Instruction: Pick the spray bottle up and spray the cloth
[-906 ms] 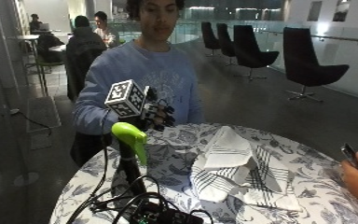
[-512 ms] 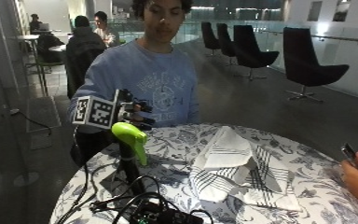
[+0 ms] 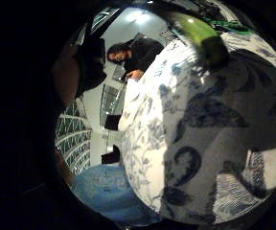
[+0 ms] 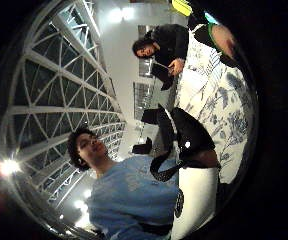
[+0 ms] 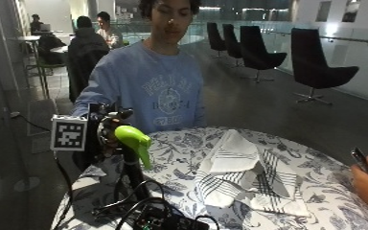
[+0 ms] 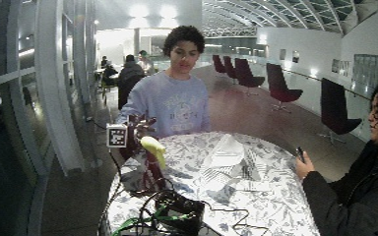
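A spray bottle (image 5: pixel 133 140) with a green head and a dark body stands upright near the left edge of the round, flower-patterned table (image 5: pixel 184 143). My gloved right hand (image 5: pixel 109 129) hovers just behind and left of the bottle's head, at the table's edge. Its fingers are spread and hold nothing. The white cloth (image 5: pixel 238 167) with black stripes lies crumpled in the table's middle, to the right of the bottle. In the wide outside view the hand (image 6: pixel 139 129) is level with the bottle (image 6: pixel 153 147), and the cloth (image 6: pixel 228 155) lies beyond. The little finger side palm view shows the green head (image 3: pixel 200 33) apart from the palm.
A black device with tangled cables (image 5: pixel 165 220) sits at the table's front edge, below the bottle. A second person's hand holding a phone (image 5: pixel 362 170) reaches in at the right edge. Black chairs (image 5: pixel 321 72) stand behind on the floor.
My gloved hand has moved left and down, from above the bottle's head to beside it at the table's edge. Bottle and cloth have not moved.
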Motion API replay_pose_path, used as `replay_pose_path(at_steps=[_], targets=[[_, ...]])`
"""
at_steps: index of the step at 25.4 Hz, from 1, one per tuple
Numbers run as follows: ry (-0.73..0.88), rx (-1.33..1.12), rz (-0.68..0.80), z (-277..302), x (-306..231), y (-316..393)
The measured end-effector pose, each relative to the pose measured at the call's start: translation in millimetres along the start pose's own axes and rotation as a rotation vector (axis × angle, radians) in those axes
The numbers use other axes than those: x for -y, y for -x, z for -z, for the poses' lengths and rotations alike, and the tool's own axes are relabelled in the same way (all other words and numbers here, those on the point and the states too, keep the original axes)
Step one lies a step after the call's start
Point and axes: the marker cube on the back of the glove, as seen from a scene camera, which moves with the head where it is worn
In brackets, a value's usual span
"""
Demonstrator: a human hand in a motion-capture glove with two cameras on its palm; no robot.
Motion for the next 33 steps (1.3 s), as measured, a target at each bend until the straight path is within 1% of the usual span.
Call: replay_pose_path(at_steps=[4,9,12,17,23,25,28,33], targets=[[-0.095,0.004,-0.012,17,22,-23],[-0.187,-0.024,-0.075,31,53,-48],[-0.201,-0.048,-0.092,32,73,-55],[-0.202,-0.064,-0.077,27,109,-62],[-0.123,-0.053,-0.055,14,138,-73],[-0.118,-0.075,-0.051,10,145,-74],[-0.146,-0.140,-0.066,7,151,-75],[-0.236,-0.249,-0.089,5,158,-73]])
